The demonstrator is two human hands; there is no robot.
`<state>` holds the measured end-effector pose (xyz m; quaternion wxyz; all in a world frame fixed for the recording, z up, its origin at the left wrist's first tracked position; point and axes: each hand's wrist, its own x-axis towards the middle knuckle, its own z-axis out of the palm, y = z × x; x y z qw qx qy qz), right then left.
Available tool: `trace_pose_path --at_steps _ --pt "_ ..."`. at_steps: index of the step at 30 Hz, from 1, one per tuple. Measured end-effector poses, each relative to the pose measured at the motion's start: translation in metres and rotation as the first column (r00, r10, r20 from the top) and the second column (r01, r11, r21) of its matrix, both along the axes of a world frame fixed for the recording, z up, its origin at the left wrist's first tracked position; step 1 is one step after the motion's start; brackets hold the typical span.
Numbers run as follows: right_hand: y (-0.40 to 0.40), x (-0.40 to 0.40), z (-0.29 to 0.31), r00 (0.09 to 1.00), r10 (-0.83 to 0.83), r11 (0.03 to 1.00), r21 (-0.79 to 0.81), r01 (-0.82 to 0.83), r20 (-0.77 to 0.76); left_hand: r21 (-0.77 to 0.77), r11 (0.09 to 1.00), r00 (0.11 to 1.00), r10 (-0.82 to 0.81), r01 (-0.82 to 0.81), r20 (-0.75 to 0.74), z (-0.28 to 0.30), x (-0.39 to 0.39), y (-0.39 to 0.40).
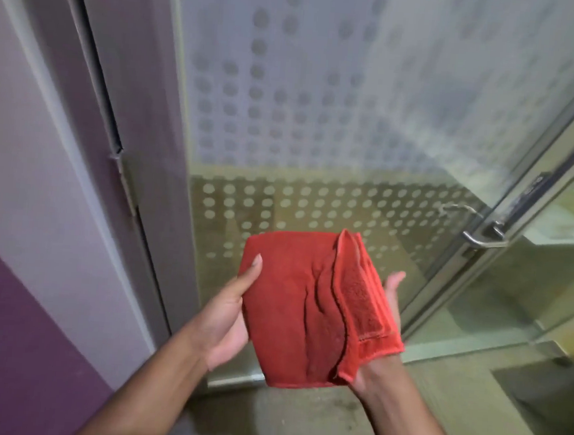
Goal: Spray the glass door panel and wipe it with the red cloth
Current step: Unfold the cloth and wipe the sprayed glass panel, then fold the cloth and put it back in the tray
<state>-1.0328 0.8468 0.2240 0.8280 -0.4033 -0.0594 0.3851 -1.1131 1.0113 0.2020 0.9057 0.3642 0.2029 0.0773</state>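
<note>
A folded red cloth lies across both my palms at the lower middle of the head view. My left hand holds its left edge, thumb on top. Under the cloth's right side my right hand supports it, only fingertips and wrist showing. Behind the cloth stands the glass door panel, frosted with a pattern of dots. Neither hand touches the glass. No spray bottle is in view.
A metal lever handle sits on the door's right frame. A grey and purple wall and a door jamb fill the left. Grey floor lies below, with a second glass pane at the right.
</note>
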Motion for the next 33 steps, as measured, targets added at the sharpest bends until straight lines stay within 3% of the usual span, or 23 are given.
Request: trace_pose_path --at_steps 3,6,8,11,18,22,27,31,33 --pt "-0.017 0.036 -0.005 0.989 0.135 0.977 -0.157 -0.144 -0.068 -0.017 1.0 0.995 -0.023 0.021 -0.093 -0.011 0.002 -0.008" --pt "-0.035 0.049 -0.027 0.952 0.287 0.852 -0.483 -0.204 0.104 -0.059 0.99 0.974 -0.138 0.129 -0.182 -0.018 0.007 -0.021" --pt "-0.048 0.052 -0.05 0.934 0.27 0.788 -0.611 -0.075 0.233 -0.105 0.979 0.951 -0.194 0.173 -0.242 -0.031 0.01 -0.027" --pt "-0.063 0.048 -0.069 0.957 0.109 0.804 -0.59 0.075 0.27 -0.103 0.971 0.928 -0.238 0.217 -0.288 -0.037 0.016 -0.03" --pt "-0.083 0.039 -0.094 0.967 -0.07 0.821 -0.536 0.196 0.246 -0.172 0.962 0.916 -0.257 0.213 -0.308 -0.052 0.03 -0.042" --pt "-0.085 0.036 -0.103 0.914 0.007 0.749 -0.608 0.263 0.405 -0.174 0.962 0.923 -0.253 0.209 -0.291 -0.052 0.028 -0.049" --pt "-0.08 0.031 -0.109 0.966 0.044 0.735 -0.664 0.141 0.254 -0.159 0.956 0.923 -0.281 0.247 -0.261 -0.053 0.018 -0.052" --pt "-0.076 0.031 -0.106 0.969 -0.028 0.789 -0.59 0.172 0.246 -0.153 0.974 0.929 -0.209 0.169 -0.304 -0.073 0.018 -0.04" --pt "-0.077 0.031 -0.108 0.97 -0.017 0.768 -0.617 0.169 0.244 -0.17 0.97 0.914 -0.222 0.172 -0.34 -0.085 0.016 -0.037"
